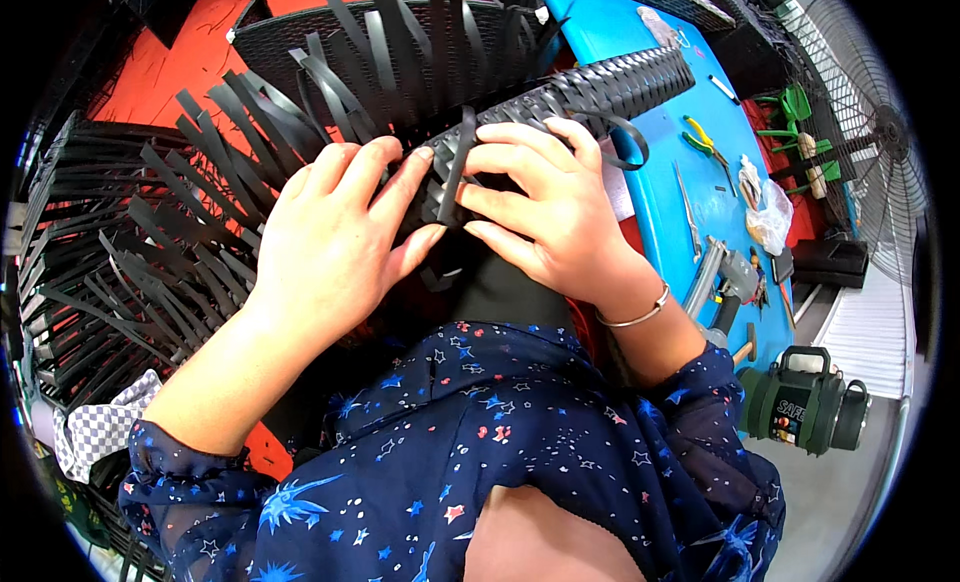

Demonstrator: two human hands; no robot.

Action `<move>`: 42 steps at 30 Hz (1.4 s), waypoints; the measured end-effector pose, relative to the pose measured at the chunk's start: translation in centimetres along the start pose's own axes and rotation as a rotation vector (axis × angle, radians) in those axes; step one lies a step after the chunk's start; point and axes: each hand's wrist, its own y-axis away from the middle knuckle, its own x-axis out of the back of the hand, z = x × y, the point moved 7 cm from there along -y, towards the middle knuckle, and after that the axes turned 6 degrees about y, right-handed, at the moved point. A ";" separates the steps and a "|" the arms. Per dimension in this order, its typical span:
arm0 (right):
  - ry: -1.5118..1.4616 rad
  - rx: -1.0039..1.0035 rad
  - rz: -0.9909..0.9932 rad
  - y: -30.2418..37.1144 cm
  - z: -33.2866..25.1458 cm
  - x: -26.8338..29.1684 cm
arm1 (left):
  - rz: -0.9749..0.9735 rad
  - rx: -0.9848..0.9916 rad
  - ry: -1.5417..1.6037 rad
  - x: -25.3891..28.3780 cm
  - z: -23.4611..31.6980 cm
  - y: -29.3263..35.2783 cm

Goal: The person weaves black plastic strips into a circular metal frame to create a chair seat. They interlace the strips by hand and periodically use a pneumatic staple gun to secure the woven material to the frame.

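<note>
Between my hands lies a woven band of flat black strips (620,82), running up to the right, with long loose strips fanning out beyond it. A narrow black strip (458,167) stands across its near end. My right hand (550,207) is closed, thumb and fingertips gripping this strip from the right. From the other side, my left hand (335,212) bends over the weave, its thumb and index fingertip pressing at the strip's left edge. Behind my right fingers, a strip end curls into a loop (635,147). My fingers partly hide the weave under them.
A blue table (665,202) at the right bears yellow-handled pliers (706,140), a grey power tool (735,277) and a clear plastic bag (770,217). Beyond are a fan (880,122) and a dark green flask (800,402). Many black strips (130,242) crowd the left.
</note>
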 end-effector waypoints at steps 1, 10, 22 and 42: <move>-0.001 -0.007 0.009 0.1 0.0 0.2 | -0.002 -0.003 -0.005 -0.1 0.1 -0.1; 0.202 -0.524 0.112 12.4 6.9 9.2 | 0.034 -0.046 -0.079 -0.4 0.0 -0.5; 0.365 -1.721 -0.054 50.9 17.2 22.3 | -0.013 -0.039 -0.102 -0.4 -1.0 -1.2; -0.708 -1.976 0.407 50.8 18.5 11.7 | -0.051 -0.027 -0.083 -1.7 -2.9 -2.5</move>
